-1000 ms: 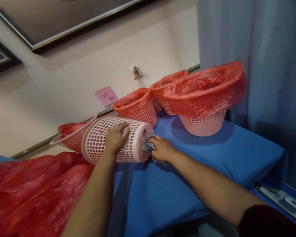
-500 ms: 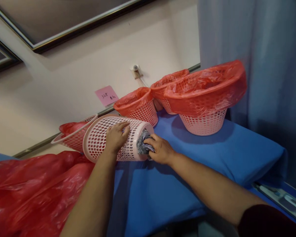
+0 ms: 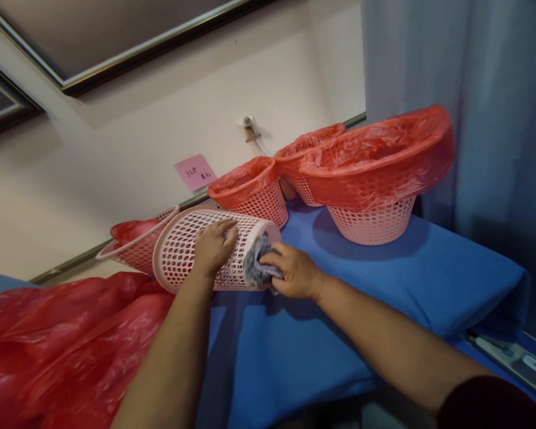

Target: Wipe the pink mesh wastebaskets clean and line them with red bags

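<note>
A pale pink perforated plastic basket lies on its side on the blue cloth, its base turned to the right. Across the top of its wall rests my left hand, fingers stretched out and thumb apart. My right hand is closed around a fluffy grey cleaning cloth, which touches the rim of the basket's base. Part of the cloth is hidden under my fingers.
Upright behind stand pink baskets lined with red bags: a small one, one against the wall and a large one. Another basket tilts at left. Red plastic bags heap at front left. Blue cloth covers the table.
My right hand and the grey cloth have shifted slightly on the base rim, showing more of the cloth's fluffy side. My left hand keeps its place on the basket.
</note>
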Available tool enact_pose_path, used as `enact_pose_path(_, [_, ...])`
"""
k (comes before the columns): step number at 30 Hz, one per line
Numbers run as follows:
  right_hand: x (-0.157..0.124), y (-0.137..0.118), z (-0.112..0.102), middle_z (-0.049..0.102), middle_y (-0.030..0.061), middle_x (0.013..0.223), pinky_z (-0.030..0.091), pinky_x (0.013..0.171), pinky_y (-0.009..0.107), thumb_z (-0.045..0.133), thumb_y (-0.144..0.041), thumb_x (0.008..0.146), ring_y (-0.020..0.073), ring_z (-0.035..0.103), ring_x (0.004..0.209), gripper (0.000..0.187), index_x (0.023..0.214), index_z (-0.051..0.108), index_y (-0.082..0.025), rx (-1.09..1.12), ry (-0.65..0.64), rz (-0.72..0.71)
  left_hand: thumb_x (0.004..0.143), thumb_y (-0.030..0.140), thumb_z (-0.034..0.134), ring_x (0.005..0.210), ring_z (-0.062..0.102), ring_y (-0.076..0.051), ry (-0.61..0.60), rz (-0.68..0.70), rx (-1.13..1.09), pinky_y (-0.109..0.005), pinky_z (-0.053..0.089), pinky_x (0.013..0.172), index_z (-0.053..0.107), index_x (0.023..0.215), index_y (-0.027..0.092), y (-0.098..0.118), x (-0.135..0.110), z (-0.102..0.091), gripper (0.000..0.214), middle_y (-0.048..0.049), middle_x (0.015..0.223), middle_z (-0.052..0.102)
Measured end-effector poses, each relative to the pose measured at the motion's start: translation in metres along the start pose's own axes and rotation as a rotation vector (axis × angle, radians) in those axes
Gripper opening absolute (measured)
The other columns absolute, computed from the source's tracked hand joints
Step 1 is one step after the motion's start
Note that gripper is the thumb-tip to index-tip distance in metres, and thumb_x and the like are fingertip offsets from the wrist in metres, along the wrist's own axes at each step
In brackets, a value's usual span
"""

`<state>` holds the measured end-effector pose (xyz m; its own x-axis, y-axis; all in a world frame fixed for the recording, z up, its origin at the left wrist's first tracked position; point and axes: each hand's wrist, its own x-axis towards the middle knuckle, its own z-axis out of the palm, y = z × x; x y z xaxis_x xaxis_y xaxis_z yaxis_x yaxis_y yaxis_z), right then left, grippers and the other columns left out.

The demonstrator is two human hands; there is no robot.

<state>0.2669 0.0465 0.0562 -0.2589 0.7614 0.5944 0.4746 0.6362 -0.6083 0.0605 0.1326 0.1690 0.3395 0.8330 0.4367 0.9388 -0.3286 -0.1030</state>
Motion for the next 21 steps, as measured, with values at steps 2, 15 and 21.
enact_pose_path(2, [-0.002, -0.001, 0.009, 0.067, 0.0057, 0.125, 0.054, 0.094, 0.032, 0.067, -0.024, 0.083, 0.0224, 0.067, 0.108, 0.043, 0.126, 0.071, -0.028, -0.056, -0.229, 0.05, 0.1, 0.04, 0.043, 0.132, 0.065, -0.028, -0.004, -0.006, -0.004, -0.045, 0.043, 0.115, 0.075, 0.127, 0.02, -0.002, 0.0, 0.001, 0.046, -0.0085, 0.137, 0.074])
enact_pose_path(15, [0.016, 0.025, 0.011, 0.062, 0.0129, 0.145, 0.05, 0.105, 0.033, 0.045, -0.03, 0.101, 0.0238, 0.065, 0.126, 0.054, 0.155, 0.045, -0.023, -0.183, -0.099, 0.662, 0.099, 0.039, 0.044, 0.132, 0.065, -0.029, 0.001, -0.012, -0.02, -0.049, 0.044, 0.114, 0.076, 0.126, 0.021, -0.005, -0.001, 0.003, 0.045, -0.0075, 0.139, 0.073])
enact_pose_path(21, [0.0, 0.0, 0.031, 0.078, 0.007, 0.111, 0.055, 0.084, 0.03, 0.074, -0.025, 0.079, 0.0251, 0.073, 0.1, 0.027, 0.106, 0.077, -0.023, 0.005, -0.468, 0.519, 0.099, 0.038, 0.045, 0.131, 0.065, -0.03, 0.014, -0.013, -0.021, -0.05, 0.044, 0.114, 0.076, 0.125, 0.021, -0.004, -0.003, 0.003, 0.044, -0.0072, 0.138, 0.073])
